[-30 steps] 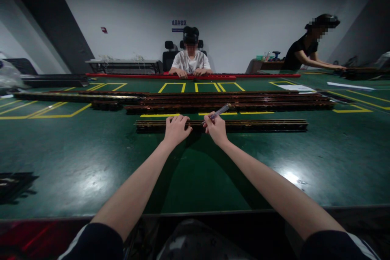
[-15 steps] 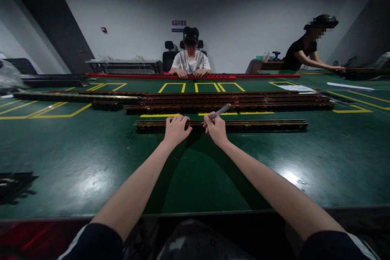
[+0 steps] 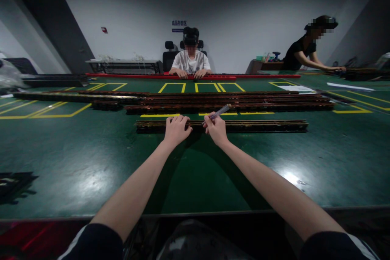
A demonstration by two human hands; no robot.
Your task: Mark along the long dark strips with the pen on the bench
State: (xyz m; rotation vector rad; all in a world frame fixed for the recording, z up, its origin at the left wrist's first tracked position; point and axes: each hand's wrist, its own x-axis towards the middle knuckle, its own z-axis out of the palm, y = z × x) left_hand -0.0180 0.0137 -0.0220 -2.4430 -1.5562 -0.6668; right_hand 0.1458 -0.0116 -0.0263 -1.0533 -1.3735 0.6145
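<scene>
A long, dark, narrow rail [image 3: 265, 126] with thin brassy lines along its top lies crosswise on the green table in front of me. My left hand [image 3: 177, 131] grips it left of its middle, fingers over the far side and thumb on the near side. In my right hand [image 3: 217, 130] is a slim screwdriver [image 3: 222, 110] with a see-through handle, pinched between thumb and fingers. Its handle slants up to the right, while the thin tip points down at the rail between my hands. What exactly the tip touches is too small to make out.
Behind the rail lies a stack of similar dark rails [image 3: 231, 101]. A dark toothed part [image 3: 16, 187] rests at the table's left. Farther off, one person [image 3: 191, 61] sits by a red strip [image 3: 262, 76]; another person [image 3: 304, 50] leans over the table at right.
My hands, the screwdriver and the rail stay where they were. At the right, the other person's hand has shifted slightly.
</scene>
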